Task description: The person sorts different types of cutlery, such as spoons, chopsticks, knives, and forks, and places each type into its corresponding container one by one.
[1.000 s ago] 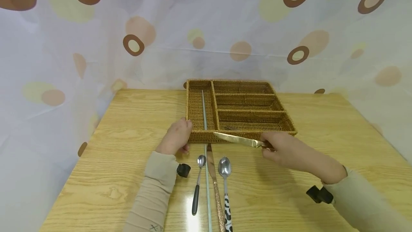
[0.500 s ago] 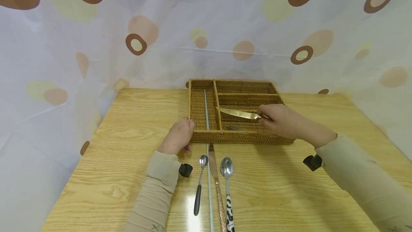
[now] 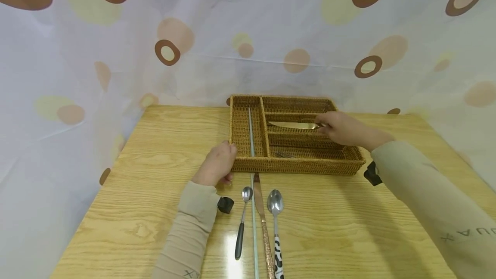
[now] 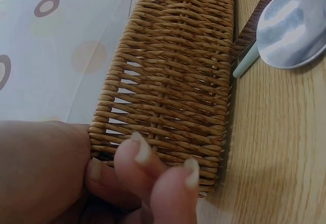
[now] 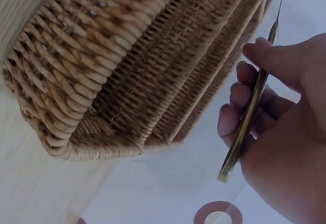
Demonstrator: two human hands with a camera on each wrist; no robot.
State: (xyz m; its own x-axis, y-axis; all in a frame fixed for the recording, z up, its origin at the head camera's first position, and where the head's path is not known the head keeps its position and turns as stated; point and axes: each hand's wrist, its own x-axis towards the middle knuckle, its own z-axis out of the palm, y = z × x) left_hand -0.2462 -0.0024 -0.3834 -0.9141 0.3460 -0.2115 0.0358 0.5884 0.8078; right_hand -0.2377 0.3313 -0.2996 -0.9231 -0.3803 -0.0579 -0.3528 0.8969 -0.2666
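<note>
My left hand (image 3: 216, 163) grips the near left corner of a brown wicker cutlery tray (image 3: 298, 167), fingers bent at the corner in the left wrist view. My right hand (image 3: 342, 129) holds a gold table knife (image 3: 292, 125) by its handle, the blade pointing left. In the head view the knife overlaps the middle of three crosswise compartments; the right wrist view shows its handle (image 5: 245, 119) between thumb and fingers, above the tray rim. A thin pale chopstick (image 3: 251, 132) lies in the long left compartment. Fork tines (image 3: 284, 155) show in the nearest crosswise compartment.
On the wooden table (image 3: 155, 184) before the tray lie a small black-handled spoon (image 3: 239, 236), a pale green chopstick (image 3: 255, 236), a copper-coloured knife (image 3: 263, 223) and a spoon with a black-and-white handle (image 3: 276, 210). A patterned cloth (image 3: 217, 25) hangs behind.
My right hand has carried the gold knife from in front of the tray's near rim, up and back over the middle crosswise compartment. My left hand keeps its grip on the corner.
</note>
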